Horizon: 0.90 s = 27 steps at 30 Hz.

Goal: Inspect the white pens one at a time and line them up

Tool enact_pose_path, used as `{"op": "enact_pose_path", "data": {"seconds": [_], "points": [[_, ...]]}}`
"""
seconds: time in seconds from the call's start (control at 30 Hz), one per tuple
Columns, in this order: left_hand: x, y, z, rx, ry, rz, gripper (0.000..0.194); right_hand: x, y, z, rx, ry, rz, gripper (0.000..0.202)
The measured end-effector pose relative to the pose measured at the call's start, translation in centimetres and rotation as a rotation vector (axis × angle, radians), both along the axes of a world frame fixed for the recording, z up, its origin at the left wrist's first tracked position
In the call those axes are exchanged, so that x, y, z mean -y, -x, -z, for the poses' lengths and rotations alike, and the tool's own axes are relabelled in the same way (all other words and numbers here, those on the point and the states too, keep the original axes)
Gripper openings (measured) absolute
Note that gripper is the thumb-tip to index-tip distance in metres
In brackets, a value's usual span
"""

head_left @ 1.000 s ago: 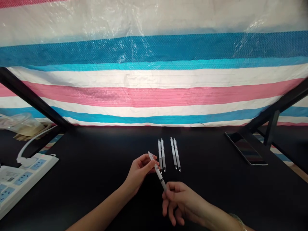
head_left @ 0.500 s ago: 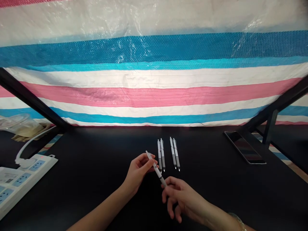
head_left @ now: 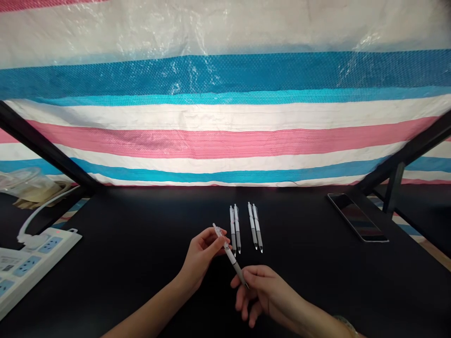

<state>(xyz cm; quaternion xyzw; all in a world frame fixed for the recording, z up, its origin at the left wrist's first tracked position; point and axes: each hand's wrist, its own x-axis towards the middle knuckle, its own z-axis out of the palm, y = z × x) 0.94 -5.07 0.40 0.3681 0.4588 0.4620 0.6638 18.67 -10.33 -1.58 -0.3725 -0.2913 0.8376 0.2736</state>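
A white pen with a grey grip (head_left: 231, 256) slants between my hands over the black table (head_left: 148, 225). My left hand (head_left: 207, 251) pinches its upper part between thumb and fingers. At the grey lower end, the thumb and index finger of my right hand (head_left: 259, 288) close around the pen near its tip, the other fingers curled loosely below. Just behind my left fingertips lie two similar pens side by side (head_left: 237, 227). A second pair of pens (head_left: 255, 226) rests a little to the right, tips toward me.
A phone (head_left: 357, 217) lies at the right of the table. On the left are a white power strip (head_left: 42, 263) with a plugged-in cable and a clear plastic container (head_left: 26, 180). Black bars flank the table, with striped sheeting (head_left: 225, 143) behind.
My right hand has shifted slightly, its thumb and index finger now closed further along the grip, with the pen's tip showing. The left hand keeps its hold.
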Motion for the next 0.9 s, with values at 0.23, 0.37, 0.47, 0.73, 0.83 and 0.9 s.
{"op": "enact_pose_path", "data": {"seconds": [0.23, 0.37, 0.47, 0.73, 0.83, 0.9], "points": [[0.1, 0.1, -0.1, 0.017, -0.002, 0.034, 0.023, -0.1, 0.0, -0.2, 0.119, -0.086, -0.001, 0.041], [0.1, 0.2, 0.0, 0.061, -0.019, 0.077, 0.024, -0.2, 0.0, -0.1, 0.066, -0.07, -0.03, 0.044], [0.0, 0.2, 0.0, 0.078, -0.029, 0.083, 0.025, -0.2, -0.1, -0.2, 0.043, -0.077, -0.032, 0.041], [-0.1, 0.2, -0.3, -0.144, -0.1, 0.082, 0.042, -0.4, -0.6, -1.6, -0.074, -0.007, -0.003, 0.036], [-0.2, 0.2, -0.2, -0.143, -0.136, 0.085, 0.047, -0.4, -0.6, -1.7, -0.071, 0.016, 0.008, 0.034], [-0.2, 0.2, -0.1, -0.141, -0.154, 0.097, 0.041, -0.4, -0.5, -1.5, -0.07, 0.025, 0.013, 0.033]]}}
